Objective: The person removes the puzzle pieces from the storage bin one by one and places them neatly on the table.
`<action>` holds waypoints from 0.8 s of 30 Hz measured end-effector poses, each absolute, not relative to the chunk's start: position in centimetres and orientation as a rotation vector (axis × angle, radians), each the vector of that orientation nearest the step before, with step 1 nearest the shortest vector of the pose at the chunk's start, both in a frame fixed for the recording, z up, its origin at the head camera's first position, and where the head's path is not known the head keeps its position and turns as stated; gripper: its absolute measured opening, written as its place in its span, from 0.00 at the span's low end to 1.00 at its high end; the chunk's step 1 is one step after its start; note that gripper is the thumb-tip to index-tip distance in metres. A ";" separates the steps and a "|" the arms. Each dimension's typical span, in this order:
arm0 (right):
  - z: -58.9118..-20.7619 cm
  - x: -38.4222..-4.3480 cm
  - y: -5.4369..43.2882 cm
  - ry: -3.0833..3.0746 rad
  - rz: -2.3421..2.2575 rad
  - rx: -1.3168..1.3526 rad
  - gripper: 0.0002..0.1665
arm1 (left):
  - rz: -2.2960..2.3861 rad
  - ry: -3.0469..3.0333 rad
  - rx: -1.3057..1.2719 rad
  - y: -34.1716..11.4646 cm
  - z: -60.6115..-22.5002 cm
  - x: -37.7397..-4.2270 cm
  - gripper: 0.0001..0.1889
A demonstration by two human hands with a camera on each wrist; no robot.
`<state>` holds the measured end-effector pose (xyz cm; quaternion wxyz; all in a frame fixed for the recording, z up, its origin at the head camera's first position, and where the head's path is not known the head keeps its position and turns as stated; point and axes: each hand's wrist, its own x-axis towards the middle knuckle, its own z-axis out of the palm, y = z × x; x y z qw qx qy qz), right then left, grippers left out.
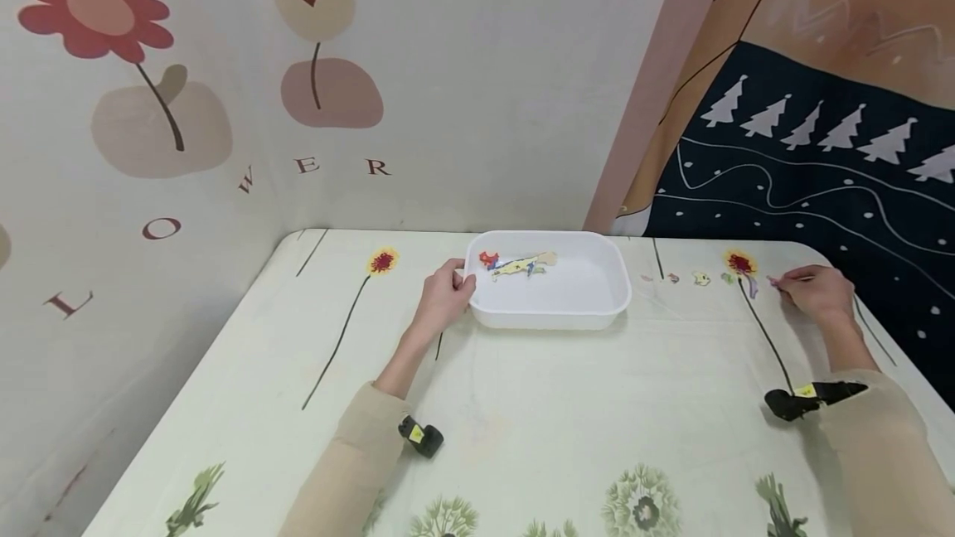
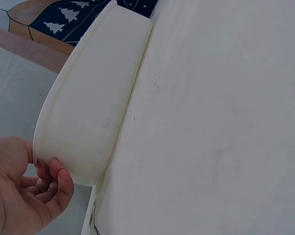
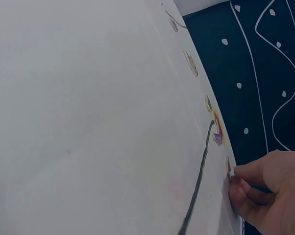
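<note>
Tray [image 1: 589, 284] — long axis left-right — left hand [image 1: 443, 298] gripping it, right hand [image 1: 819, 293] (well apart) pinching small piece [image 3: 228, 165].

The head view looks forward and down across the table [image 1: 567, 413], white tray [image 1: 548, 320] at centre. The left wrist view, close and tilted, faces the tray's outer wall [image 2: 91, 98] at left; the tilted right wrist view shares the upper-right dark cloth [image 3: 226, 63] with the head's.

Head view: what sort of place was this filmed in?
Probably an indoor corner screened off with fabric, perhaps a makeshift recording booth: a flower-print curtain at the back, a dark tree-print curtain on the right, and a flower-patterned tablecloth.
</note>
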<state>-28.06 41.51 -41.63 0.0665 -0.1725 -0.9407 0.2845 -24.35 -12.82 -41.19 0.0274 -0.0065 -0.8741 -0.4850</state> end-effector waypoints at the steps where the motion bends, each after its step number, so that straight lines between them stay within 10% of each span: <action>1: -41.5 -28.0 41.5 -2.834 0.852 -0.525 0.19 | -1.498 -2.698 -0.020 -12.8 -41.2 -24.3 0.22; 24: -39.4 -27.5 38.3 -2.768 0.871 -0.321 0.21 | -1.523 -2.689 -0.025 -12.8 -41.2 -24.3 0.22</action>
